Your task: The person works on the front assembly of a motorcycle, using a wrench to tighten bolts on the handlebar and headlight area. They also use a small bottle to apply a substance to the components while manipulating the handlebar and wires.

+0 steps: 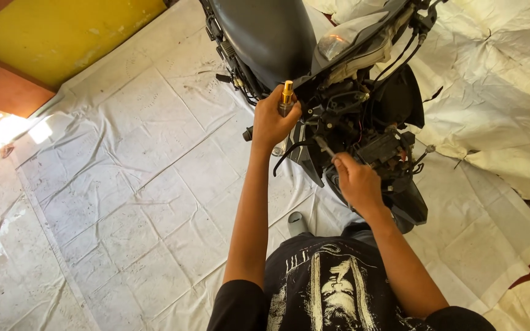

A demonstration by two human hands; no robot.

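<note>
Person stands over the tail end of a stripped motorcycle (pixel 363 116), looking straight down. Black seat (pixel 265 30) at the top of the view; below it the rear body panels are off and wiring, brackets and a tail lamp lens (pixel 334 44) lie exposed.

Left hand (pixel 272 122): fist wrapped tight around a slim tool with a gold-coloured cap (pixel 287 93), held upright just left of the bike's open rear frame. The cap sticks out above the thumb; the lower end is hidden by the fingers, so I cannot tell what the tip meets.

Right hand (pixel 357 181): just below the exposed wiring, fingers curled around a thin metal tool (pixel 325 147) whose shaft angles up and left into the black frame parts. Grip is firm, knuckles up. Its far end is lost among the cables.

White sheet (pixel 124 202) covers the floor all round the bike, creased, with a yellow panel (pixel 62 30) well off to the upper left of the seat. A grey shoe tip (pixel 297 222) shows just below the bike, between the forearms.

Judgement on doing this well: keep the left fist steady as the brace, so only the right-hand tool turns. Shaft should stay in line with the fastener, not canted, or it may slip into the loose cables beside it. Short, controlled turns look safer than long ones in that crowded recess.
</note>
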